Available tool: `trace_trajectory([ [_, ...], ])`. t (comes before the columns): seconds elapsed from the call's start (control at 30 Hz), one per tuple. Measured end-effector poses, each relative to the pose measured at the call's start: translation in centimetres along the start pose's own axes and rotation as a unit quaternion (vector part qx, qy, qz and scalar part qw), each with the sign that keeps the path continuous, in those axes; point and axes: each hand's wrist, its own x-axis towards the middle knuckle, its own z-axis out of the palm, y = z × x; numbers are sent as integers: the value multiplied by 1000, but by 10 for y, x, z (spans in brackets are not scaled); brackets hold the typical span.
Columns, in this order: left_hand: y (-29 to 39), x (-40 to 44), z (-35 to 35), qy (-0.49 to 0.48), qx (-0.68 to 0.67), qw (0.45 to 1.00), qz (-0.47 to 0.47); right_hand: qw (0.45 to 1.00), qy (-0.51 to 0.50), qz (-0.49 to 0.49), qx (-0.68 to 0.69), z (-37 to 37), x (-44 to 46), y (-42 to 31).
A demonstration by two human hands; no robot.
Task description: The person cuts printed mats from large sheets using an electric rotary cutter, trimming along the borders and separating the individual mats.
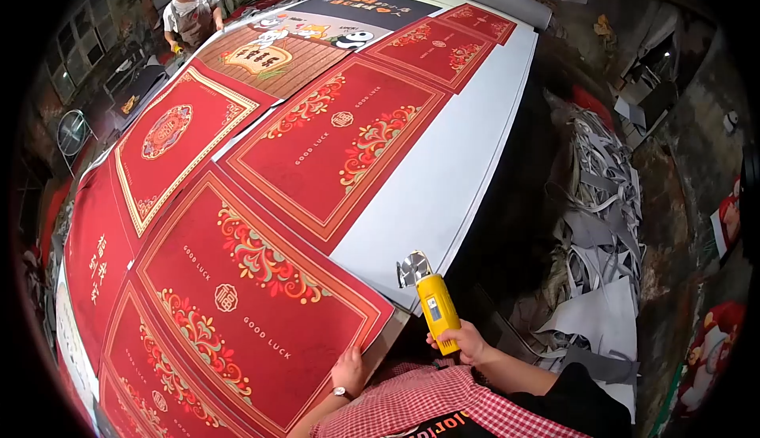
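The right hand (463, 343) grips the cutter (439, 311) beside a corner of the mat (265, 280) on the surface (431, 177). The left hand (349, 369) touches its edge; pinching, I cannot tell. A slipping mat could make the blade (412, 269) stray.

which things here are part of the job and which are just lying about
Likely part of the job:
yellow handheld tool, in the right hand
red GOOD LUCK sheet, left hand at its edge

Apparently just lying about:
grey scraps heaped at right
round fan at far left
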Motion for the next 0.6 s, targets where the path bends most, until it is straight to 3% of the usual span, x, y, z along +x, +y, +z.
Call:
trace_trajectory([
  [0.07, 8, 1, -33, -23, -31, 998, -42, 1000, 2, -10, 20, 15, -1, 8],
  [0.13, -2, -5, -51, 129, -122, 964, -199, 1000, 5, -11, 12, 27, -2, 10],
  [0.2, -32, -13, -57, 344, -183, 889, -243, 1000, 15, 3, -8, 36, 0, 13],
  [0.23, -38, -21, -88, 329, -267, 853, -305, 1000, 20, 16, -12, 40, 3, 16],
  [0.33, -104, -48, -98, 474, -173, 756, -417, 998, 29, 58, -26, 62, 12, 26],
  [0.37, -141, -65, -95, 397, -118, 740, -530, 996, 37, 77, -17, 68, 18, 33],
  [0.4, -151, -76, -107, 415, -174, 721, -527, 995, 45, 94, -8, 75, 24, 39],
  [0.47, -155, -85, -124, 451, -246, 633, -579, 995, 29, 100, -5, 88, 39, 51],
  [0.6, -220, -116, -78, 408, -161, 611, -659, 985, 61, 160, 33, 119, 62, 70],
])
